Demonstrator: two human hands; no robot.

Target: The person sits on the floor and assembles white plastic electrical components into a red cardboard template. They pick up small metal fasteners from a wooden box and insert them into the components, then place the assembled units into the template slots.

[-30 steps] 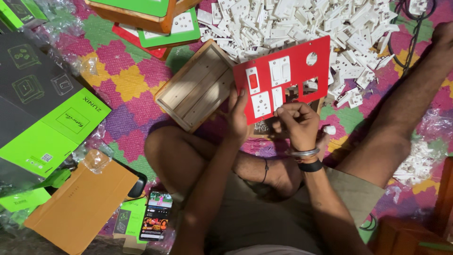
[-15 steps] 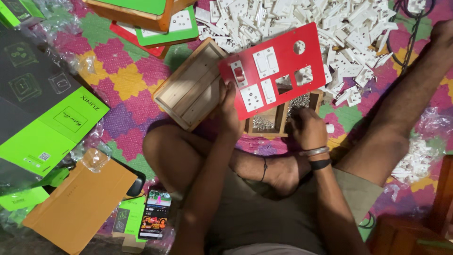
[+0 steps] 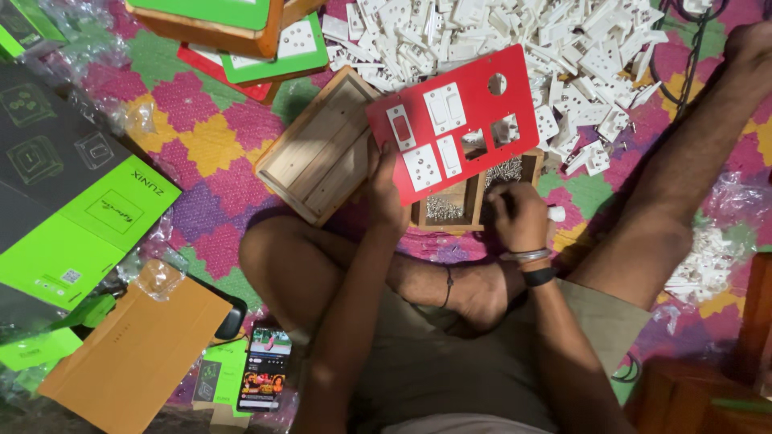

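Observation:
My left hand (image 3: pixel 384 191) grips the lower edge of a red switch panel (image 3: pixel 458 120) and holds it tilted above my lap. White switches and sockets sit in the panel, and some cut-outs are bare. My right hand (image 3: pixel 519 215) is curled over a small wooden tray of screws (image 3: pixel 450 207) just under the panel, fingers pinched together; what they hold is hidden. A wristband and a bangle circle that wrist.
An open wooden box (image 3: pixel 322 153) lies left of the panel. A heap of white switch parts (image 3: pixel 523 40) fills the top. Green and grey cartons (image 3: pixel 80 209), a brown carton (image 3: pixel 133 354) and a phone (image 3: pixel 264 370) lie at the left. My right leg (image 3: pixel 675 193) stretches out.
The red panel has been lifted up and to the right, uncovering the screw tray. My right hand dropped from the panel's lower edge to the tray.

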